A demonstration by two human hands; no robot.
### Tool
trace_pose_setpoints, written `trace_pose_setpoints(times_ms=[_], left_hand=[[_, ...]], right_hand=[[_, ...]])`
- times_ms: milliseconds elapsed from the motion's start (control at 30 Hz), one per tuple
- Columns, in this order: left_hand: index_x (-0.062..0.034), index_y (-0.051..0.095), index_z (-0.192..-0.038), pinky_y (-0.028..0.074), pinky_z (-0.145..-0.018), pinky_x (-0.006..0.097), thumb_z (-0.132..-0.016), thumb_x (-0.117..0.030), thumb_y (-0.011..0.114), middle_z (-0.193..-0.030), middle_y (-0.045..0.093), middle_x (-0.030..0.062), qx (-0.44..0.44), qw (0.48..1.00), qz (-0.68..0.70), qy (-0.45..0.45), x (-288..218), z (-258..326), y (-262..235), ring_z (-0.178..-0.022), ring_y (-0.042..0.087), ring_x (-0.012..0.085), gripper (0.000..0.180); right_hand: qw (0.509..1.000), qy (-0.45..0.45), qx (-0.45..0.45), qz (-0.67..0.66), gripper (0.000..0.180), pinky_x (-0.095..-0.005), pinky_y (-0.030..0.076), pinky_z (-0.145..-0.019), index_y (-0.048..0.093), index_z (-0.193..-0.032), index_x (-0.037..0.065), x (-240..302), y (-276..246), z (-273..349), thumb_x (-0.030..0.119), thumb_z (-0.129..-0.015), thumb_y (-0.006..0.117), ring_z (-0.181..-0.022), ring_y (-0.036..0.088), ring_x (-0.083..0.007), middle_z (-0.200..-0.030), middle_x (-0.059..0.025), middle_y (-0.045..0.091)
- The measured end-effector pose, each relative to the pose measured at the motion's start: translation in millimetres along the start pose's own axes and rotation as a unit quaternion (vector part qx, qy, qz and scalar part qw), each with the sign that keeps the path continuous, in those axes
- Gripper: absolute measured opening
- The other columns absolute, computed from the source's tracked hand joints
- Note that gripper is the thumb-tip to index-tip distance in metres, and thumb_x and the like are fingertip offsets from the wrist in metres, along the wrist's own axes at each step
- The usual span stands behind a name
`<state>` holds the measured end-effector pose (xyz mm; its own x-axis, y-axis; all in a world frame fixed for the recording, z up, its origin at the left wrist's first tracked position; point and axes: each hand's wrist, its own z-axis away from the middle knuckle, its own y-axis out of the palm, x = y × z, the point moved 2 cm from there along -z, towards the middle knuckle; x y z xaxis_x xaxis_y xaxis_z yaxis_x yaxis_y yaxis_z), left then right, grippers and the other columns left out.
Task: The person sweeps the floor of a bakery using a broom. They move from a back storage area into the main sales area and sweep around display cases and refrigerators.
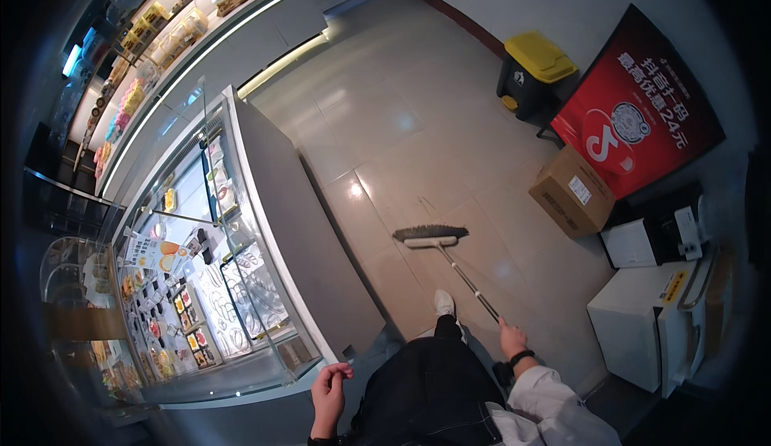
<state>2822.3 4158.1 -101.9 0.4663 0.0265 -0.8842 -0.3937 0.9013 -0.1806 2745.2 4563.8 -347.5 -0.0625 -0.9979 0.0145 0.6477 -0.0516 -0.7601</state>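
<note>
My right hand point(511, 340) is wrapped around the upper part of a long, pale broom handle point(466, 277). At its far end the broom head point(432, 237), pale with dark bristles, rests on the tiled floor ahead of my foot. A dark band circles my right wrist. My left hand point(328, 394) hangs beside the near corner of the glass display case point(301, 309), its fingers curled in together with nothing seen in them. Whether it touches the case I cannot tell.
Pastries fill the lit display case at left; packaged goods line the shelves point(152, 40) behind. To the right stand a black bin with a yellow lid point(540, 57), a red sign board point(642, 105), a cardboard box point(572, 191) and a white cabinet point(630, 325). My shoe point(444, 303) is on the floor.
</note>
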Motion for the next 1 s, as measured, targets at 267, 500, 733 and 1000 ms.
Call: trace_pose_setpoints(times_ms=[267,500,733,1000], left_hand=[[-0.0002,0.058,-0.1,0.045,-0.073,0.027,-0.089,-0.011,0.046,-0.086,0.061,0.0077,-0.213,0.973,-0.048,-0.08,-5,68,11,-0.081,0.056,0.0142,0.019],[0.0027,0.057,-0.097,0.046,-0.074,0.026,-0.09,-0.006,0.042,-0.087,0.061,0.0096,-0.414,0.9,0.091,-0.099,45,165,13,-0.079,0.058,0.0146,0.019],[0.0003,0.055,-0.101,0.046,-0.078,0.026,-0.09,-0.005,0.04,-0.091,0.061,0.0078,-0.537,0.802,0.248,-0.085,143,286,61,-0.085,0.058,0.0133,0.019],[0.0011,0.056,-0.1,0.047,-0.075,0.025,-0.09,-0.005,0.04,-0.089,0.061,0.0087,-0.696,0.654,0.279,-0.1,242,481,111,-0.081,0.059,0.0133,0.02]], right_hand=[[0.987,-0.098,-0.098,0.077,0.032,-0.0413,0.051,-0.063,0.046,-0.117,0.01,157,-182,-233,0.013,-0.087,0.038,-0.078,0.063,-0.0295,-0.083,-0.0137,0.064],[0.975,-0.215,-0.042,-0.043,0.031,-0.0488,0.045,-0.071,0.047,-0.111,0.004,171,-192,-190,0.013,-0.083,0.038,-0.084,0.056,-0.0426,-0.086,-0.0262,0.059],[0.897,-0.381,-0.06,0.216,0.011,-0.0424,0.047,-0.06,0.053,-0.083,0.002,100,-108,-85,0.012,-0.08,0.05,-0.07,0.062,-0.0343,-0.066,-0.0199,0.058],[0.762,-0.455,0.054,0.458,0.027,-0.042,0.047,-0.066,0.061,-0.081,-0.006,151,-16,9,0.015,-0.065,0.065,-0.081,0.062,-0.0342,-0.078,-0.0258,0.061]])
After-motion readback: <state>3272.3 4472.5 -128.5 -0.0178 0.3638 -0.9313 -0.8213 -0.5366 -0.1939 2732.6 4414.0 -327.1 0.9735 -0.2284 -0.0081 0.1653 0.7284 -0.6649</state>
